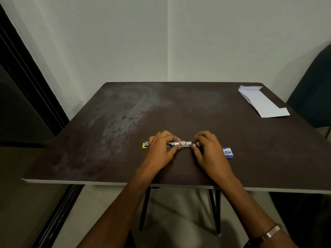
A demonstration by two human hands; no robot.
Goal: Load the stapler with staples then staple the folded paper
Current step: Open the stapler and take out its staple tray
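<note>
The stapler (182,144) lies opened flat on the dark table (125,122), its shiny metal magazine facing up and its yellow-tipped end (145,145) sticking out to the left. My left hand (162,149) grips the stapler's left part. My right hand (208,149) pinches the magazine's right end; whether staples are in the fingers cannot be told. A small blue staple box (227,152) lies just right of my right hand. The folded white paper (263,102) rests at the table's far right corner.
A dark chair (315,86) stands beyond the table's right edge. White walls meet in a corner behind the table. A dark door frame (26,83) runs along the left. The table's near edge (107,183) is close to my forearms.
</note>
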